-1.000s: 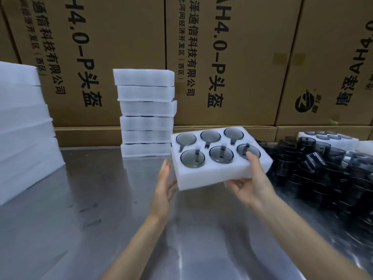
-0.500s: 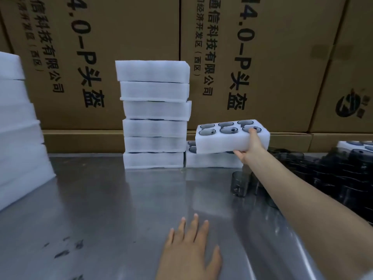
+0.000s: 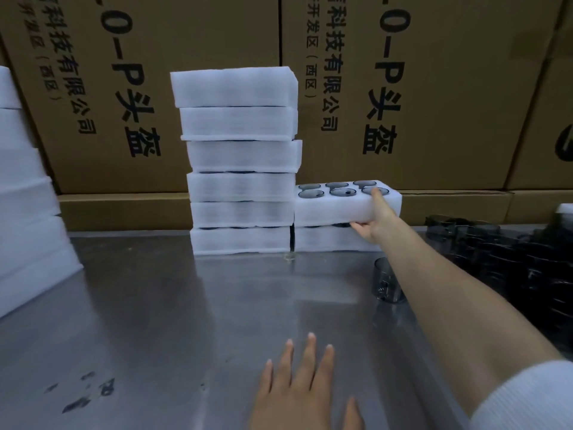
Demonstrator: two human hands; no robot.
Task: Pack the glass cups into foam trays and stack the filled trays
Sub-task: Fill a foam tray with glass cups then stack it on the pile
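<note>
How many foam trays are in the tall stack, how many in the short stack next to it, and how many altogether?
Tall stack: 6 foam trays
Short stack: 2 foam trays, the top tray gripped by the right hand
Total: 8 foam trays

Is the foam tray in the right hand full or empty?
Full: the foam tray held by the right hand shows dark cups in all six holes.

cardboard boxes [image 3: 434,88] printed "-P头盔", "有限公司", "(西区)", in black
</note>
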